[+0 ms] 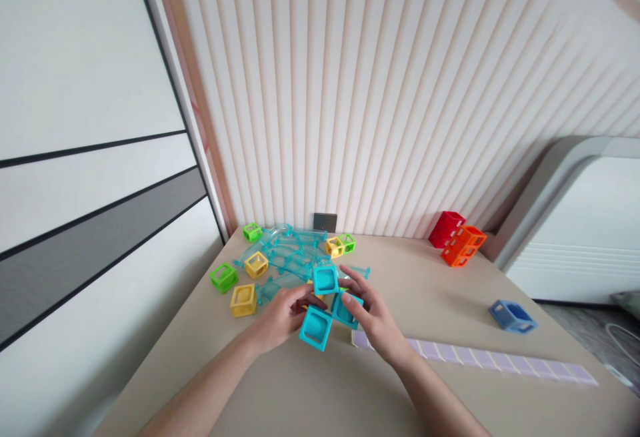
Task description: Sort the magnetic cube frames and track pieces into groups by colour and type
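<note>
Three teal cube frames are between my hands above the table. One teal cube (325, 279) is at the top, another teal cube (316, 327) sits lower left, and a third teal cube (345, 311) lies to the right. My left hand (291, 311) is closed around the left side of the teal cubes, its fingertips partly hidden behind them. On the right teal cube, my right hand (367, 307) presses its thumb to the front, with its fingers behind and above. Whether all three cubes are joined is hard to tell.
Clear teal track pieces (293, 250) pile up behind my hands, with yellow cubes (243, 300) and green cubes (223, 277) around them. Farther right stand red blocks (447, 229), orange blocks (463, 245) and a blue cube (513, 317). A lilac strip (490, 359) crosses the table (400, 263).
</note>
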The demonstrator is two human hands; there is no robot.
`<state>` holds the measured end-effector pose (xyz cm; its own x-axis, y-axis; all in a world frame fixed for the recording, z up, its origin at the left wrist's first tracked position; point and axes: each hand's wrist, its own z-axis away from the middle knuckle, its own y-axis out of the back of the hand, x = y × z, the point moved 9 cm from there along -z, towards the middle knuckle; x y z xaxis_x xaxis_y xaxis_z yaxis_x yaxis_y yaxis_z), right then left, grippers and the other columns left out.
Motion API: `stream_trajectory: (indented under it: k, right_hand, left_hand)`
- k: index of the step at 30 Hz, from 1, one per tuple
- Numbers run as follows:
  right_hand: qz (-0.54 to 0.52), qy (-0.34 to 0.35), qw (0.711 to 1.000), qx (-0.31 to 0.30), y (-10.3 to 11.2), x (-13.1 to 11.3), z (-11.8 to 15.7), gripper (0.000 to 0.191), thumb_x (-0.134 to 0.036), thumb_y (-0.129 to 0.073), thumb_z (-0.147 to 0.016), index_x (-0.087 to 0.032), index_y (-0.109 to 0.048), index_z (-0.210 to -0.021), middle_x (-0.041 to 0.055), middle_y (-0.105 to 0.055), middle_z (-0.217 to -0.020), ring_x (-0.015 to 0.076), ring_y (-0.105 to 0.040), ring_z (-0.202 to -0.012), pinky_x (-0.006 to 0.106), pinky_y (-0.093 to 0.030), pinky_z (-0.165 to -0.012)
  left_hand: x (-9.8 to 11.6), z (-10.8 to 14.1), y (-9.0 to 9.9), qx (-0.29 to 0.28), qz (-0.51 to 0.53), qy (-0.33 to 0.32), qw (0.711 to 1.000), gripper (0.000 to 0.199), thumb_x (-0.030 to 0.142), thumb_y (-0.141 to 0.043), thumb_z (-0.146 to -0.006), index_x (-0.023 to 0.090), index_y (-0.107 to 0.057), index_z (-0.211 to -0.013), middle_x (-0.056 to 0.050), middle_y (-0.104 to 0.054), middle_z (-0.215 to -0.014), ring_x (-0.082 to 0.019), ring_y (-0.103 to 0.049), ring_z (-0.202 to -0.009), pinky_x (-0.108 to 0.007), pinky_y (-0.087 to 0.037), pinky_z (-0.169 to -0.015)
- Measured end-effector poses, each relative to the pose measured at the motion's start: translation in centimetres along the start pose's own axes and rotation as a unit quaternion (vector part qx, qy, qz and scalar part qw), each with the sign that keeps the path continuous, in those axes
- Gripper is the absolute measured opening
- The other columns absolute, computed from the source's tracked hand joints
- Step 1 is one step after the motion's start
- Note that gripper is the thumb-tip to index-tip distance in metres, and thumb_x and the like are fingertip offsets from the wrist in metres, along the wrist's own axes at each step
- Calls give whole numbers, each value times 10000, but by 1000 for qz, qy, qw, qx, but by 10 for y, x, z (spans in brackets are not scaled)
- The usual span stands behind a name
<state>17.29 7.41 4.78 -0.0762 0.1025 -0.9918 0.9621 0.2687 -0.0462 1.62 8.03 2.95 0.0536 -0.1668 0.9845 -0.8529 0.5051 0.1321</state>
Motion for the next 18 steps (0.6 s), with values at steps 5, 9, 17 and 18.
stream_trajectory:
  k: [5,9,17,18]
  right_hand:
    - [-29,2,1000,-10,-3,-1,0,595,-535,-706,-872,-300,-550,-1396,101,-660,-1293,273,-649,-1130,422,-524,-963]
    - [-35,4,999,-4,-3,0,-1,602,-538,-720,-859,-293,-561,-1386,106,-670,-1289,281,-654,-1133,435,-529,-967]
    - [-46,7,999,-16,-5,-1,-1,578,-519,-734,-858,-292,-581,-1366,117,-676,-1307,284,-678,-1098,444,-532,-958]
    - [-42,9,999,-16,-4,-1,-1,571,-516,-733,-860,-288,-585,-1362,120,-678,-1305,287,-677,-1100,442,-532,-954]
  left_hand:
    - [3,0,3,9,-6,-12,1000,467,353,-746,-855,203,-666,-1290,-132,-763,-1130,-291,-723,-1012,-345,-570,-868]
    - [6,0,0,0,5,-14,1000,520,346,-752,-852,216,-634,-1341,-136,-757,-1154,-305,-708,-1069,-363,-563,-905]
    - [7,1,2,7,-3,-18,1000,474,334,-761,-844,222,-679,-1297,-134,-766,-1124,-316,-714,-1049,-380,-572,-897]
    - [7,0,2,7,-1,-19,1000,473,337,-761,-843,220,-681,-1294,-134,-767,-1119,-317,-715,-1047,-382,-570,-897]
